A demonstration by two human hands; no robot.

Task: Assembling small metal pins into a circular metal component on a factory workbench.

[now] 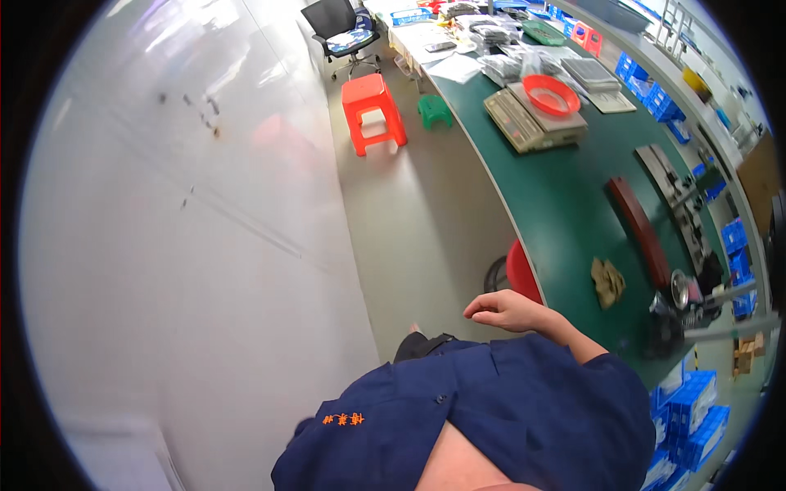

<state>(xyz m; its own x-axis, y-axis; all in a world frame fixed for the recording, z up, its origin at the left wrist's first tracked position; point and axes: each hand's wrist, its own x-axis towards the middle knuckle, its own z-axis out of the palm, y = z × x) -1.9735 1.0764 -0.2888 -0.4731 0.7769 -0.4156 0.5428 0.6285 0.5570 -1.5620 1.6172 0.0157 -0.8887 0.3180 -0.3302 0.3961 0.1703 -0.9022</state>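
My right hand (509,313) hangs in front of my dark blue shirt, close to the near edge of the green-topped table (565,221). Its fingers are loosely bent, the thumb a little apart from them, and nothing shows in it. Just beyond the hand, a red bin (521,274) stands partly under the table edge. On the tabletop, a crumpled tan cloth (607,282) lies nearest to this hand. Past it rests a long dark red bar (639,229). My left hand does not come into the picture.
A white wall (205,245) runs along the left of the aisle. Ahead stand a red stool (368,110), a low green stool (435,110) and a black office chair (344,33). A scale (516,123) bears a red basket (551,96). Blue crates (692,409) are stacked at right.
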